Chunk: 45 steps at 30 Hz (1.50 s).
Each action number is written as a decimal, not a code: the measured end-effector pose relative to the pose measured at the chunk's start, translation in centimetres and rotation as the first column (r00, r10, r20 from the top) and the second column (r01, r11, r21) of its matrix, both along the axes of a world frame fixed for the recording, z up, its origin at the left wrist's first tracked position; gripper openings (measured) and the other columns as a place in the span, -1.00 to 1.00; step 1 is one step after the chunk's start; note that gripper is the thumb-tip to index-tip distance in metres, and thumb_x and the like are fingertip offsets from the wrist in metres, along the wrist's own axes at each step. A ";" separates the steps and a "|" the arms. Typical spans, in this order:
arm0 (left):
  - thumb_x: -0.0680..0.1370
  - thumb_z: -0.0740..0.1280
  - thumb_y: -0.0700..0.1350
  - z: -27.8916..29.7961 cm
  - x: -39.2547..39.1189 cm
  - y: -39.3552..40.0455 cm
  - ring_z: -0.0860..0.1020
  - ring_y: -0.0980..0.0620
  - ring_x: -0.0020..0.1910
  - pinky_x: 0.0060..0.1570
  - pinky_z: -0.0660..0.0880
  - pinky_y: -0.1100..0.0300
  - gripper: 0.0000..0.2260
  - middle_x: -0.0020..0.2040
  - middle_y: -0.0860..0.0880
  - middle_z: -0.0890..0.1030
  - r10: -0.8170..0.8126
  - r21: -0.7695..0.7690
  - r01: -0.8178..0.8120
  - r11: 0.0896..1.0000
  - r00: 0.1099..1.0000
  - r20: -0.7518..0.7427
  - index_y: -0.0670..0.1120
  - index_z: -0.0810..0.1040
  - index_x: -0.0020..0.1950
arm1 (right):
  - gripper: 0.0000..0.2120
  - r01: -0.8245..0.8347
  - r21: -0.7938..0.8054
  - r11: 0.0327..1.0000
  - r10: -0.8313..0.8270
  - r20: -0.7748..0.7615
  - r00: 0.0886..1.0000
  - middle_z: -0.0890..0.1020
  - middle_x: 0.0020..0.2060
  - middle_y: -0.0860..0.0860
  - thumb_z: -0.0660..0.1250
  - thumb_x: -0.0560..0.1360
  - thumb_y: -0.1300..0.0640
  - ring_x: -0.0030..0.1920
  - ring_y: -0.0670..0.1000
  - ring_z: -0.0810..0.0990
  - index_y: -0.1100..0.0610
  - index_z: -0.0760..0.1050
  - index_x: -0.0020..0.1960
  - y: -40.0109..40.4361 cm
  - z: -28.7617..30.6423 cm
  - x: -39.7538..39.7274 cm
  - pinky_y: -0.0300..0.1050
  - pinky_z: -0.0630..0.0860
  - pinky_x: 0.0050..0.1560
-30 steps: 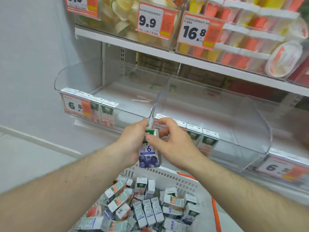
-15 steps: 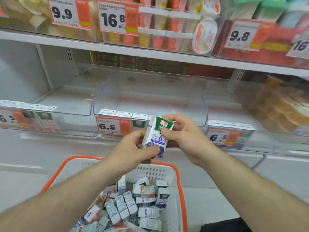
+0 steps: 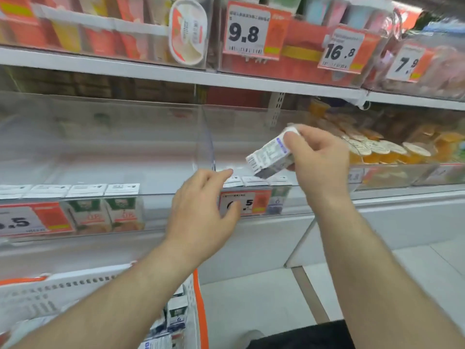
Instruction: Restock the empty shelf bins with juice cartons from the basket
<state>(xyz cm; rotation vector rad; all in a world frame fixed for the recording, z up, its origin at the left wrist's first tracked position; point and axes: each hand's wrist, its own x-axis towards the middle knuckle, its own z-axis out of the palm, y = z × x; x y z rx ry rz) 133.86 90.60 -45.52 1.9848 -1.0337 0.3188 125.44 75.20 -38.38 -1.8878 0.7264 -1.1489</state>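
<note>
One carton (image 3: 270, 154) pinched in my right hand (image 3: 319, 159); left hand (image 3: 201, 210) loose, empty. Two clear bins (image 3: 100, 152); basket (image 3: 196, 311) near left.

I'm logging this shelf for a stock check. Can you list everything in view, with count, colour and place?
juice carton: one, white and blue, tilted over the right clear bin
clear bins: two, transparent, middle shelf, nothing visible inside
display cartons: green and orange, behind the left bin's front
price tags: several, white and orange, on bin fronts
basket: one, white with orange rim, lower left, holding cartons
orange cups: many, right bin
left hand: open, by the bin front
right hand: holds the juice carton
</note>
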 end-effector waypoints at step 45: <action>0.35 0.27 -0.13 -6.7 2.1 8.3 0.39 -0.01 0.19 0.14 0.13 0.15 -0.60 0.18 -0.11 0.47 0.079 0.036 -0.087 0.996 0.979 0.188 -0.03 0.51 0.19 | -0.87 -0.057 -0.803 0.593 0.097 0.001 0.995 0.58 -0.31 0.07 0.28 0.39 0.20 -0.24 0.16 0.49 0.19 0.57 -0.28 6.2 -6.3 3.6 -0.04 0.30 -0.19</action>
